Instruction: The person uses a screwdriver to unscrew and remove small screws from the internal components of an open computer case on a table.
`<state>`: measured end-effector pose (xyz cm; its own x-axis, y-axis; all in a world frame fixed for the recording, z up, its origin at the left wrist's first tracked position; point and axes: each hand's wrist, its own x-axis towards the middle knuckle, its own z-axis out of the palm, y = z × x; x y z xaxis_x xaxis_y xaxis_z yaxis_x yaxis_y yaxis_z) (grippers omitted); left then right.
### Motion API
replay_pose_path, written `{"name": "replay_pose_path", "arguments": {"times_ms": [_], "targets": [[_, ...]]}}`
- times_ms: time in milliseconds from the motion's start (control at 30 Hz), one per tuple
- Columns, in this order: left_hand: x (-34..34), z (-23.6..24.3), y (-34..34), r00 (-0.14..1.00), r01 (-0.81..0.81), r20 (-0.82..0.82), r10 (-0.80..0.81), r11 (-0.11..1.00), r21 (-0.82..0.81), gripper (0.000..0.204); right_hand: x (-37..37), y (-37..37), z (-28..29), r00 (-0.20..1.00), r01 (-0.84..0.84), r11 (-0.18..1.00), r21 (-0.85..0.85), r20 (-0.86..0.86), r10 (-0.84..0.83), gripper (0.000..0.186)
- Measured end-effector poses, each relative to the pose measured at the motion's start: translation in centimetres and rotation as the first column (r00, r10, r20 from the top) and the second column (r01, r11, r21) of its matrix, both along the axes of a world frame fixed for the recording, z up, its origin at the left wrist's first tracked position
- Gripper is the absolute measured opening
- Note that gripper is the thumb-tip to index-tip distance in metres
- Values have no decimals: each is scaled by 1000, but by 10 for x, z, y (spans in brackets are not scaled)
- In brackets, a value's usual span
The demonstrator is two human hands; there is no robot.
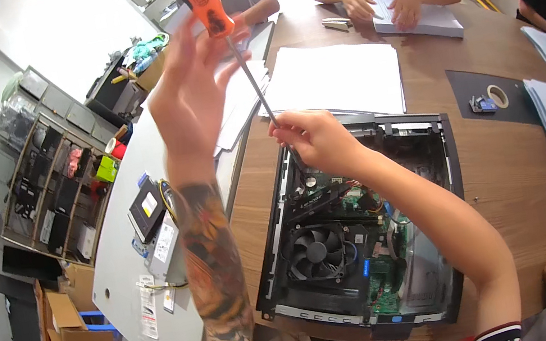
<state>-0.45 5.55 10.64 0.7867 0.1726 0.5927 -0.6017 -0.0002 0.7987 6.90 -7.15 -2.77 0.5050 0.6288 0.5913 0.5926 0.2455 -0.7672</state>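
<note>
A screwdriver with an orange and black handle slants down over the far left corner of an opened computer case. My right hand pinches its metal shaft low down, close to the tip, which is hidden by the fingers. Beside the handle, my left hand is raised with its fingers spread and slightly blurred; it does not wrap round the handle. Inside the case are a black cooling fan, a green circuit board and several cables.
White paper sheets lie just beyond the case. To the left, a grey table bears an optical drive and a power supply. A tape roll lies on a dark mat at right. Other people sit around the wooden table with paper stacks.
</note>
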Motion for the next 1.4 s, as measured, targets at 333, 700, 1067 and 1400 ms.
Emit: {"name": "replay_pose_path", "arguments": {"times_ms": [333, 700, 1067, 1400], "targets": [[28, 27, 26, 942, 327, 54, -331, 942, 81, 43, 0, -1, 4, 997, -73, 987, -141, 21, 76, 11], [14, 35, 10, 999, 20, 49, -24, 996, 83, 53, -6, -3, 2, 999, -24, 986, -164, -50, 16, 14], [-9, 46, -17, 989, -145, 35, 144, 989, 29, 65, -11, 0, -18, 998, 59, 984, -168, 48, -52, 19], [-9, 38, 0, 990, 112, 105, -98, 983, -144, 52, -8, -4, -20, 996, 82, 989, -126, 36, -78, 13]]}}
